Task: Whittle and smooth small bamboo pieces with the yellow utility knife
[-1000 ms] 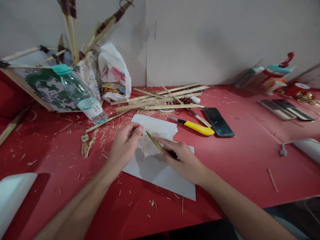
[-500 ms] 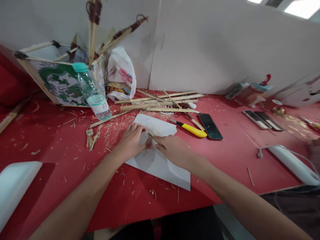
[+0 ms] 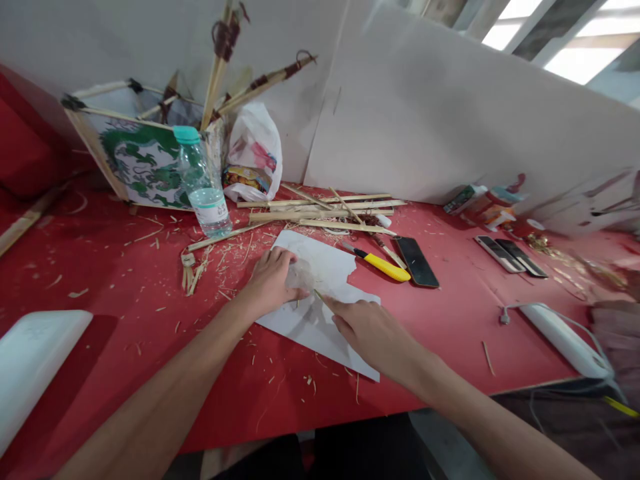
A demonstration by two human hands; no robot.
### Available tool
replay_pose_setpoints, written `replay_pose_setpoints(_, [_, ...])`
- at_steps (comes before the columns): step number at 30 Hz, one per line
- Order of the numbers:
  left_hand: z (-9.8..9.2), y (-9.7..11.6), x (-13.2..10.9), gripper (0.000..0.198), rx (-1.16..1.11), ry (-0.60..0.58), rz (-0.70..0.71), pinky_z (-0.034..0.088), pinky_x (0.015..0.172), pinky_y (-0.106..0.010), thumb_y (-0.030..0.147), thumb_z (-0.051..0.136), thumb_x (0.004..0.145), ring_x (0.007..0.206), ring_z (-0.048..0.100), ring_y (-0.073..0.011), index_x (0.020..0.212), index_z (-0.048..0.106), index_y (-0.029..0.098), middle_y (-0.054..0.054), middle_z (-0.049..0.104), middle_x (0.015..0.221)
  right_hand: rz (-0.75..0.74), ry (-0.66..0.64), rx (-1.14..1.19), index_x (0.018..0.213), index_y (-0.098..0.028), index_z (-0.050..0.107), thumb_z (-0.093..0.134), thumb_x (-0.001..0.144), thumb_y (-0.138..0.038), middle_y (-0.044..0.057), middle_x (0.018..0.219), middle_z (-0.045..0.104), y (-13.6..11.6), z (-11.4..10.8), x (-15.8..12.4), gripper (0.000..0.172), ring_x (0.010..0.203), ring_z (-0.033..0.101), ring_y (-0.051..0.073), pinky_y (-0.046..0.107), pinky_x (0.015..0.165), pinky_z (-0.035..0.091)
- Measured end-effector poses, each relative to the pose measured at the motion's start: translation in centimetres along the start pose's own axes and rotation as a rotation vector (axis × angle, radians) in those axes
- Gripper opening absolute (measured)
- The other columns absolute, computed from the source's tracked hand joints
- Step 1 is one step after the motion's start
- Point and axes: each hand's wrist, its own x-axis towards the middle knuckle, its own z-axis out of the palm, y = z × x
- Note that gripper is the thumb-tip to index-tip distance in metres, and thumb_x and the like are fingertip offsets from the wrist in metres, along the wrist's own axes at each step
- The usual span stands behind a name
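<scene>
A sheet of white paper with a torn right edge lies on the red table in front of me. My left hand rests on its left part, thumb and fingers apart, pressing it down; a greyish patch shows beside the fingers. My right hand is closed on a thin, pointed bamboo stick. The stick's tip points toward my left thumb, just above or on the paper; I cannot tell if it touches. A yellow utility knife lies beyond the paper, its blade out.
Bamboo strips and shavings lie behind the paper. A water bottle, a dragon-painted lantern frame and a plastic bag stand at back left. A phone and a white power strip lie to the right.
My right hand has drawn back to the right with the stick, apart from my left hand. The left hand stays on the paper. The view has turned slightly.
</scene>
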Motion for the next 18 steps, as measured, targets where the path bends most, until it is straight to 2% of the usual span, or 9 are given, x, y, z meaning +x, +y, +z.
replay_pose_setpoints(6, [0.1,-0.2,-0.1,0.048,0.005,0.025,0.029,0.041,0.098,-0.044,0.047,0.072,0.078,0.116,0.050,-0.0312,0.115,0.053,0.023,-0.010,0.053,0.122,0.062,0.031,0.006,0.133,-0.022,0.059,0.040,0.100,-0.019,0.011,0.093,0.074,-0.1,0.0,3.9,0.038,0.078,0.070,0.023,0.029,0.059,0.037])
replay_pose_setpoints(8, [0.1,-0.2,0.0,0.051,0.006,0.018,0.018,0.041,0.098,-0.044,0.050,0.072,0.077,0.117,0.050,-0.0314,0.116,0.052,0.023,-0.010,0.053,0.122,0.047,0.028,0.031,0.135,-0.024,0.058,0.040,0.100,-0.020,0.009,0.096,0.075,0.1,0.1,3.0,0.040,0.081,0.070,0.023,0.028,0.059,0.037])
replay_pose_setpoints(10, [0.1,-0.1,0.0,0.056,0.011,0.008,0.005,0.040,0.100,-0.045,0.051,0.075,0.075,0.119,0.050,-0.0323,0.117,0.052,0.022,-0.011,0.053,0.124,0.038,0.021,0.053,0.144,-0.027,0.051,0.039,0.101,-0.022,0.008,0.094,0.075,0.3,0.5,1.0,0.046,0.080,0.069,0.022,0.028,0.059,0.037])
replay_pose_setpoints(13, [0.0,-0.1,-0.1,0.059,0.017,-0.009,0.015,0.038,0.101,-0.045,0.050,0.077,0.075,0.121,0.048,-0.0328,0.119,0.051,0.021,-0.012,0.052,0.126,0.074,0.000,0.062,0.147,-0.024,0.050,0.037,0.101,-0.023,0.009,0.086,0.075,0.4,1.1,-0.4,0.048,0.071,0.068,0.021,0.029,0.057,0.036])
replay_pose_setpoints(16, [0.1,-0.2,-0.1,0.055,0.022,-0.017,0.021,0.039,0.100,-0.045,0.052,0.073,0.078,0.120,0.049,-0.0317,0.119,0.051,0.022,-0.011,0.052,0.128,0.035,0.072,0.157,0.135,-0.023,0.060,0.038,0.099,-0.019,0.010,0.097,0.076,0.4,0.8,2.1,0.042,0.083,0.068,0.021,0.028,0.064,0.038])
replay_pose_setpoints(18, [0.2,-0.3,0.1,0.054,0.027,-0.010,0.005,0.039,0.100,-0.044,0.052,0.072,0.079,0.118,0.050,-0.0311,0.119,0.052,0.022,-0.011,0.053,0.126,0.020,0.073,0.176,0.121,-0.020,0.068,0.042,0.096,-0.016,0.010,0.098,0.075,0.5,0.4,3.6,0.036,0.085,0.068,0.021,0.028,0.064,0.037])
